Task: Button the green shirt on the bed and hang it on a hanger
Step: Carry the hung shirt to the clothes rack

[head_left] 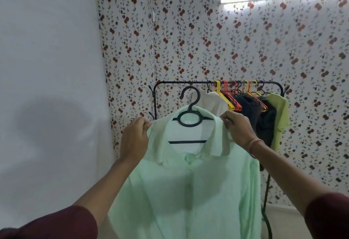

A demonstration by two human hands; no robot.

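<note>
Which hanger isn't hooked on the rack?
The black hanger inside the green shirt; the yellow hangers and red hangers hook over the rack bar.

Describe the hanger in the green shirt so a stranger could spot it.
Find the pale green shirt held up before the black clothes rack. The black hanger sits in its collar, hook free, unlike the yellow and red hangers on the rack.

Both hands [135,136] [237,128] holding green shirt [188,182], seemingly buttoned, on hanger [190,114]
</note>
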